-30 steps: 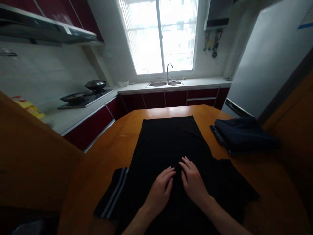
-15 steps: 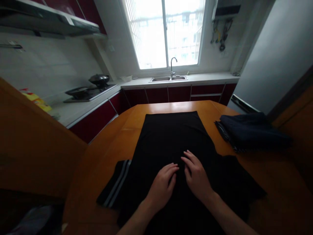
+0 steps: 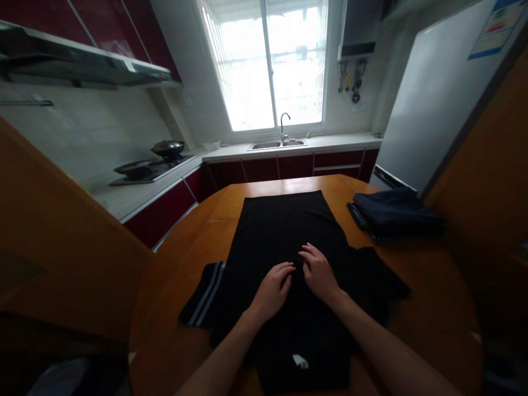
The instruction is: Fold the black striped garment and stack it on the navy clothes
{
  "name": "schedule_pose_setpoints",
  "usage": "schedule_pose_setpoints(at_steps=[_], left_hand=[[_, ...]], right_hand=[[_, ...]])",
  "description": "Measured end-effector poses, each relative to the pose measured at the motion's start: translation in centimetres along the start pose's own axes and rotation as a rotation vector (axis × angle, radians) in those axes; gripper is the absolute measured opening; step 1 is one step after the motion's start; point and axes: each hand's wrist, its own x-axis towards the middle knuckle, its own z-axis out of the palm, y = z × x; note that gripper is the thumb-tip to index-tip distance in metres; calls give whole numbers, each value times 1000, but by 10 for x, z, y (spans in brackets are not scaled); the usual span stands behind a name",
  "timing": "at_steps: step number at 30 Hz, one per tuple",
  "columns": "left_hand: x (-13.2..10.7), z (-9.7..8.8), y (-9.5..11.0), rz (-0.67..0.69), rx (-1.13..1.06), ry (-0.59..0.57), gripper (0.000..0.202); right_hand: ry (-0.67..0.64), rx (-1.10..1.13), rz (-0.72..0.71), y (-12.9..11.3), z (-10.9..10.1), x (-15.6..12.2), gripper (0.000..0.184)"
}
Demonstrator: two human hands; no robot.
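Head view has the left grip (image 3: 273,289) and the right grip (image 3: 319,272) side by side, slightly apart, both loosely bent and unclenched. Directly beneath them a black shirt (image 3: 284,225) lies spread on the wooden worktop (image 3: 193,236), its striped sleeve (image 3: 204,297) left of the left grip. Folded dark cloth (image 3: 396,212) sits beyond and right of the right grip.
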Motion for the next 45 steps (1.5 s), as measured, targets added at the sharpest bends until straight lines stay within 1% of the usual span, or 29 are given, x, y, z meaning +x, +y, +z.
schedule_pose_setpoints(at_steps=[5,10,12,14,17,19,21,23,26,29,33,35,37,39,41,45], left_hand=[[-1,0,-3,8,28,-28,32],[-2,-1,-1,8,54,-61,33],[-2,-3,2,41,81,-109,34],[-3,-5,7,96,110,-181,37],[-3,-8,14,149,128,-254,37],[-2,-11,18,150,128,-261,33],[-1,-13,21,154,122,-255,28],[-1,-15,24,172,116,-252,25],[-1,-16,26,193,115,-240,22],[-2,-15,25,200,126,-227,21],[-3,-14,24,206,132,-237,20],[-3,-13,23,209,132,-229,20],[-3,-11,21,210,135,-217,21],[-4,-9,19,210,138,-211,21],[-4,-8,17,205,131,-211,21],[-4,-10,17,177,104,-228,22]], right_hand=[[-67,-4,45,-2,1,-1,41],[-92,-17,67,-1,4,-1,45],[-90,-41,83,2,2,2,47],[-76,-92,107,8,-3,6,50],[-55,-210,212,23,-15,11,54],[-88,-292,298,32,-22,13,58],[-143,-355,340,38,-26,13,60],[-177,-390,344,39,-27,12,60],[-190,-408,340,35,-27,10,60],[-213,-423,348,31,-27,8,60],[-267,-400,366,26,-23,10,64],[-299,-378,354,28,-19,20,68],[-338,-377,349,36,-13,39,72],[-362,-407,361,48,-7,65,76],[-355,-453,388,63,-4,95,78],[-333,-496,427,92,-2,148,76]])
